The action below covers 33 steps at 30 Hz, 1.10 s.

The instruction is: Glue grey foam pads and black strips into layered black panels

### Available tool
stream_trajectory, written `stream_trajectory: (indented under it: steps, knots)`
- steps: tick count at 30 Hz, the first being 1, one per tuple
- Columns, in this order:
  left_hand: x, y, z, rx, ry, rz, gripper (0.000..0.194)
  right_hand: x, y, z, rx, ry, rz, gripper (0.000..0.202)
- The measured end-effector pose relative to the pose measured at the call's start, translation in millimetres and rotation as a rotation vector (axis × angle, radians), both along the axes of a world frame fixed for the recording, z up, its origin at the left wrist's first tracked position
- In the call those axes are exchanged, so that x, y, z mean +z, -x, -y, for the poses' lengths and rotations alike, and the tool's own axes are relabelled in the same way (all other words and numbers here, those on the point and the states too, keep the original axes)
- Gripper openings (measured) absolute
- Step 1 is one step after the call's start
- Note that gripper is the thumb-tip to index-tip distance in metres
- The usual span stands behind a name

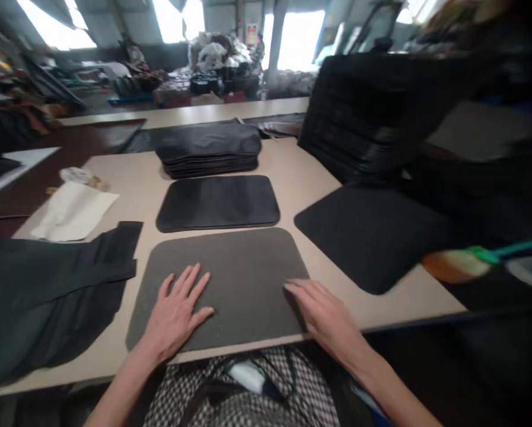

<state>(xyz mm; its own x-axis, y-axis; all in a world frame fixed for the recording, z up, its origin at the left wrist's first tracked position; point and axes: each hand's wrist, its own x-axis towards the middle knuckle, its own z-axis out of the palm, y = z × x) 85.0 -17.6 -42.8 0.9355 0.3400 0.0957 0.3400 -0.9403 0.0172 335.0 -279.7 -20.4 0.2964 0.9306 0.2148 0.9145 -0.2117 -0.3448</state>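
Nearest is the person's checked garment (163,400), at the table's edge. Just beyond, the grey panel (248,279), round-cornered, lies flat on the table (281,163). The left hand (174,314) rests palm down on its left part, fingers spread and gripping nothing. The right hand (328,311) is at its right edge, fingers bent together; whether they pinch the rim cannot be told.

The panel looks light, thin and fairly stiff, perhaps a little bendy, with a matt face unlikely to slip and little to break; opposite side edges seem the best hold.

Dark pieces (38,296) lie to the left, a black sheet (368,231) to the right. Farther off come a black panel (219,201), then a folded black stack (207,145)
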Motion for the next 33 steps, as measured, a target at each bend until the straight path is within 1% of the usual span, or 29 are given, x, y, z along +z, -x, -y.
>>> stream_trajectory:
  steps: [1,2,4,5,6,8,10,13,18,21,23,26,29,31,32,33]
  knots:
    - [-3.0,-0.3,-1.7,-0.008,-0.005,-0.003,0.068,6.5,14.8,-6.0,-0.013,-0.02,0.005,0.046]
    - [-6.0,-0.8,-3.3,-0.016,-0.008,-0.005,0.067,11.0,30.1,-13.8,0.003,-0.04,-0.002,0.043]
    - [-10.8,-1.7,-5.5,-0.031,-0.013,-0.007,0.067,14.7,59.4,-32.4,0.104,-0.063,-0.017,0.039]
    - [-12.4,-1.9,-5.8,-0.037,-0.016,-0.012,0.066,14.3,72.0,-41.6,0.12,-0.058,-0.016,0.036]
    - [-13.4,-1.9,-5.7,-0.041,-0.021,-0.016,0.066,12.9,82.4,-49.7,0.116,-0.06,-0.012,0.034]
    - [-13.9,-1.4,-4.8,-0.046,-0.039,-0.018,0.067,8.5,95.7,-59.5,0.051,-0.025,0.003,0.034]
    - [-13.4,-0.9,-3.8,-0.048,-0.06,-0.018,0.068,4.4,99.3,-58.5,-0.028,0.024,0.021,0.034]
    - [-12.5,-0.9,-3.4,-0.054,-0.081,-0.02,0.068,0.9,92.5,-37.4,-0.094,0.074,0.044,0.035]
    - [-12.7,-0.6,-3.6,-0.047,-0.091,-0.026,0.066,-9.1,77.5,18.5,-0.211,0.14,0.09,0.041]
    - [-13.8,0.5,-3.7,-0.042,-0.105,-0.019,0.067,-16.3,74.4,40.7,-0.246,0.111,0.164,0.041]
    - [-15.2,1.2,-4.3,-0.043,-0.12,-0.015,0.066,-15.8,69.7,48.0,-0.249,0.051,0.188,0.039]
    - [-18.8,1.0,-6.2,-0.043,-0.147,-0.012,0.065,-3.5,48.9,52.3,-0.277,-0.022,0.129,0.034]
    - [-22.5,0.1,-8.1,-0.041,-0.168,-0.001,0.065,16.2,15.7,47.7,-0.37,-0.068,0.1,0.034]
    - [-24.0,-0.3,-8.7,-0.034,-0.171,0.0,0.065,27.1,-2.6,32.9,-0.379,-0.099,0.114,0.035]
    - [-24.6,-0.3,-8.9,-0.03,-0.17,-0.004,0.065,30.6,-8.1,20.8,-0.335,-0.109,0.11,0.036]
    - [-25.2,-0.1,-9.3,-0.024,-0.169,-0.009,0.065,32.5,-10.7,5.7,-0.258,-0.111,0.097,0.038]
